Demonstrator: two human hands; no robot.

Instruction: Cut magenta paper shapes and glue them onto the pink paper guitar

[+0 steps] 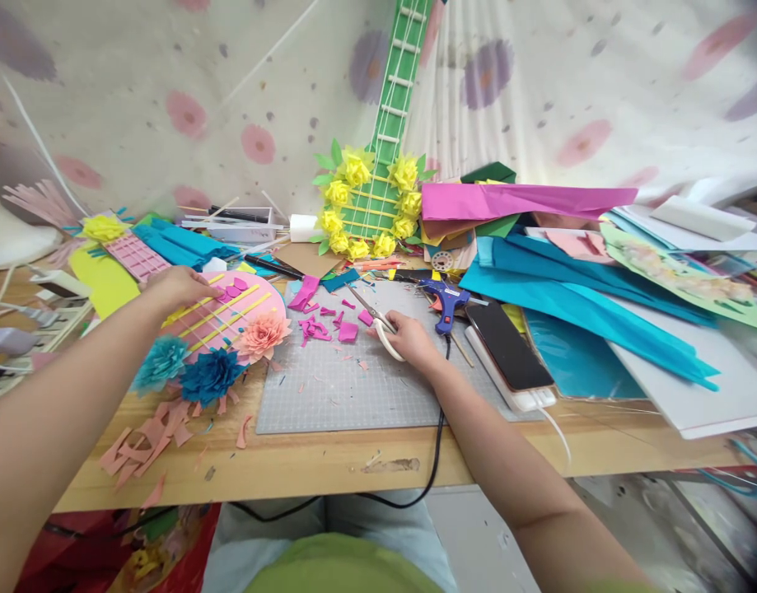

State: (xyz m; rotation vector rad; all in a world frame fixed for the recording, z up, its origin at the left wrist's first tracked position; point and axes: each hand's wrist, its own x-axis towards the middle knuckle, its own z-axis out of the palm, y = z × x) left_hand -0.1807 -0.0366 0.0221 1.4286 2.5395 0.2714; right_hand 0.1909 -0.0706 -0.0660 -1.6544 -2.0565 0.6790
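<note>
My left hand (184,290) reaches over a pink paper guitar (196,329) with yellow strips. Its fingertips are pinched together right beside a few small magenta paper petals (235,288) lying on the guitar; whatever the pinch holds is too small to make out. Peach, dark blue and teal paper flowers (211,376) edge the guitar's near side. My right hand (410,342) is closed on scissors (387,340) with white handles, their blades pointing away over the grey cutting mat (347,399). Magenta paper scraps (316,329) lie on the mat, left of the scissors.
A green paper guitar (378,198) with yellow flowers stands at the back. Right of the mat are a blue glue gun (445,303), a phone (507,344) on a white power strip and folded blue paper (576,305). A black cord (438,445) hangs over the table edge.
</note>
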